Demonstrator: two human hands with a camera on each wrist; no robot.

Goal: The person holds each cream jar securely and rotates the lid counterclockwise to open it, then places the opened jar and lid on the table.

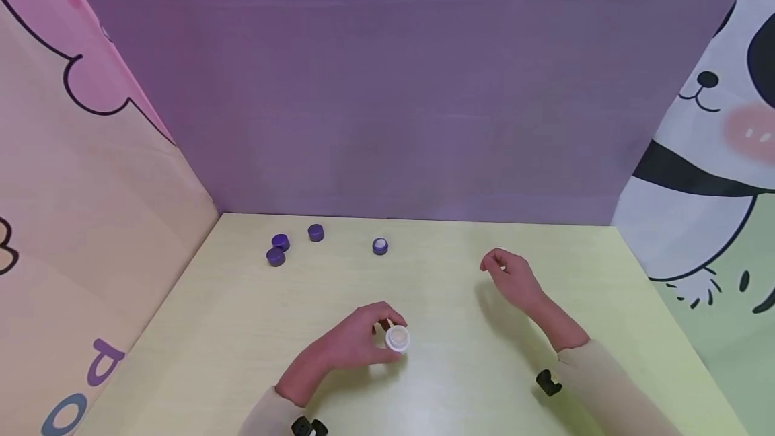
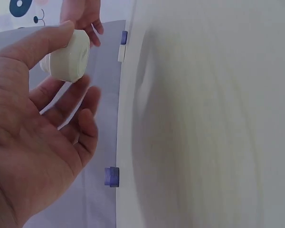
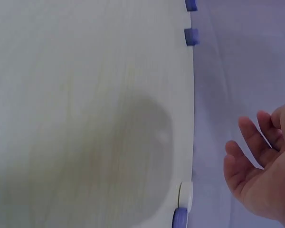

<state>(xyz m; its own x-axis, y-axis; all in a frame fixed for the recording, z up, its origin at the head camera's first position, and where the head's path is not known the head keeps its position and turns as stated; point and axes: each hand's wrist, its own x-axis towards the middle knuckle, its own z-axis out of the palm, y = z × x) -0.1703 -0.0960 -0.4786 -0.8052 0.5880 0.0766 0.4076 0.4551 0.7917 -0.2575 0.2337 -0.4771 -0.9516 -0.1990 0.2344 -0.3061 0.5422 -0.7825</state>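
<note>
My left hand (image 1: 357, 336) pinches a small round white jar (image 1: 397, 339) between thumb and fingers, over the front middle of the table. In the left wrist view the white jar (image 2: 69, 57) is tilted between thumb and fingers, and the other fingers curve loosely below. My right hand (image 1: 513, 280) hovers to the right, apart from everything, its fingers loosely bent and holding nothing. A purple round piece with a white top (image 1: 380, 246) lies at the back, between the two hands.
Several purple caps stand at the back left: two close together (image 1: 275, 257) and one apart (image 1: 315, 233). The pale table (image 1: 460, 382) ends at a purple cloth wall (image 1: 387, 86). Printed side panels (image 1: 696, 221) flank it.
</note>
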